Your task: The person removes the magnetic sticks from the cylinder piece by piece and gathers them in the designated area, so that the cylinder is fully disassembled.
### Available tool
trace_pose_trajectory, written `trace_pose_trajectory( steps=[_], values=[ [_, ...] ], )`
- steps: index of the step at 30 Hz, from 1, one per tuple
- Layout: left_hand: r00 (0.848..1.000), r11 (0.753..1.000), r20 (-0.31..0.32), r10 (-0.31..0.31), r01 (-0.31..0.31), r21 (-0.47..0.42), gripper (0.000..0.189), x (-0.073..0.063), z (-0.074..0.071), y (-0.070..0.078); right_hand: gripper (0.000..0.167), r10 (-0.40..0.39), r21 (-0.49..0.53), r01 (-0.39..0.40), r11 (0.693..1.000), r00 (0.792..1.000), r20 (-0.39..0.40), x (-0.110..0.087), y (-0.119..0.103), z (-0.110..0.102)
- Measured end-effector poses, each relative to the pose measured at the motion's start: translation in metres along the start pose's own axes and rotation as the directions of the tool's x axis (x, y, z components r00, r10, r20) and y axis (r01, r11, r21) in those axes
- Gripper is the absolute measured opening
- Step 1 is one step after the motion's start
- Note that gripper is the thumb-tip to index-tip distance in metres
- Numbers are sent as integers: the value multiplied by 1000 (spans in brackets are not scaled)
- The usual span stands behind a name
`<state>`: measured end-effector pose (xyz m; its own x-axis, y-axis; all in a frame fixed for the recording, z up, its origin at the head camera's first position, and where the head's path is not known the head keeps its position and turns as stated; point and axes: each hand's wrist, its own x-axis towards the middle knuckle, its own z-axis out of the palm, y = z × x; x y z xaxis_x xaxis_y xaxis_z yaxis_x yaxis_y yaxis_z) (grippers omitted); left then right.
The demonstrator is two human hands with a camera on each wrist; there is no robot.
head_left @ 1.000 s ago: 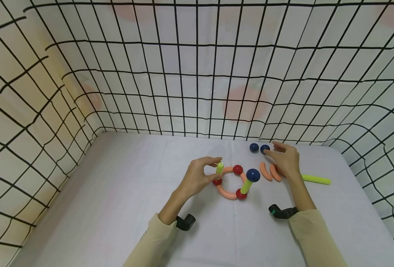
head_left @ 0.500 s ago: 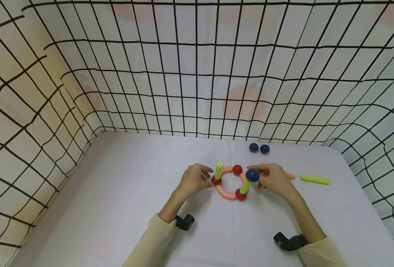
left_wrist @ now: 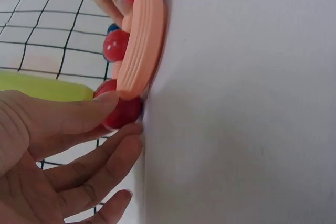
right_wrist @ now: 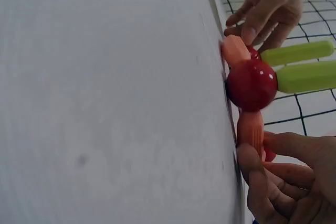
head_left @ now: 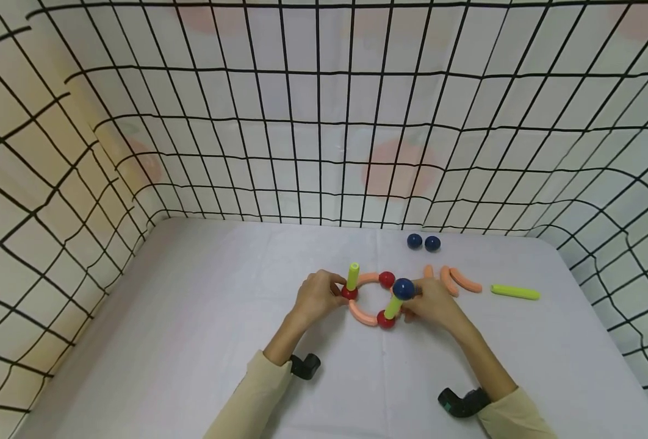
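Observation:
A ring of salmon-coloured curved rods [head_left: 363, 314] and red balls [head_left: 387, 280] lies on the table. From its left red ball [head_left: 349, 293] rises a short yellow-green rod [head_left: 353, 277]. The front red ball [head_left: 386, 319] carries a second yellow-green rod [head_left: 393, 308], topped by a blue ball [head_left: 403, 289]. My left hand [head_left: 315, 297] pinches the left red ball between thumb and fingers, as the left wrist view shows. On the ring's right side my right hand [head_left: 436, 302] pinches a curved rod [right_wrist: 250, 127], mostly hidden from the head camera.
Two loose blue balls [head_left: 432, 243] lie at the back. Loose curved rods [head_left: 465, 280] are behind the right hand, and a straight yellow-green rod [head_left: 515, 292] lies farther right. Black mesh [head_left: 302, 122] stands along the white table's [head_left: 192, 317] back and sides.
My right hand has come from the loose pieces leftward and forward to the ring's right side. The left hand has shifted from beside the upright rod down to the red ball at its base.

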<state>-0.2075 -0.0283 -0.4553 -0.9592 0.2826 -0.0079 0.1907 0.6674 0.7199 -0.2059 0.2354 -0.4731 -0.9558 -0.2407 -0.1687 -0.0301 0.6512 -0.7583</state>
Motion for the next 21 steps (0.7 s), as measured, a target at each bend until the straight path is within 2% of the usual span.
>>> trace_pose_trajectory(
  steps=[4, 8, 11, 14, 16, 18, 21],
  values=[
    [1000, 999, -19, -12, 12, -29, 35, 2, -4, -3, 29, 20, 5, -20, 1000, 998, 57, -3, -8, 6],
    [999, 995, 4, -45, 46, -92, 38, 4, -7, -8, 47, 40, -9, -40, 999, 996, 81, -7, -16, 11],
    [998, 991, 19, -57, 59, -123, 39, 5, -7, -10, 48, 60, -23, -58, 998, 994, 94, -11, -22, 12],
    [999, 994, 4, -52, 53, -91, 40, 3, -9, -11, 47, 64, -38, -60, 997, 993, 99, -16, -28, 8],
    [999, 999, -21, -38, 38, -28, 41, -5, -12, -9, 50, 42, -60, -37, 997, 996, 83, -20, -32, 2],
    [999, 1000, -40, -16, 17, 26, 40, -16, -18, -4, 52, -21, -81, 25, 996, 999, 47, -24, -37, -6],
    [996, 997, -59, 73, -73, -3, 35, -34, -26, 7, 54, -135, -111, 130, 985, 990, -41, -32, -46, -19]
  ],
)
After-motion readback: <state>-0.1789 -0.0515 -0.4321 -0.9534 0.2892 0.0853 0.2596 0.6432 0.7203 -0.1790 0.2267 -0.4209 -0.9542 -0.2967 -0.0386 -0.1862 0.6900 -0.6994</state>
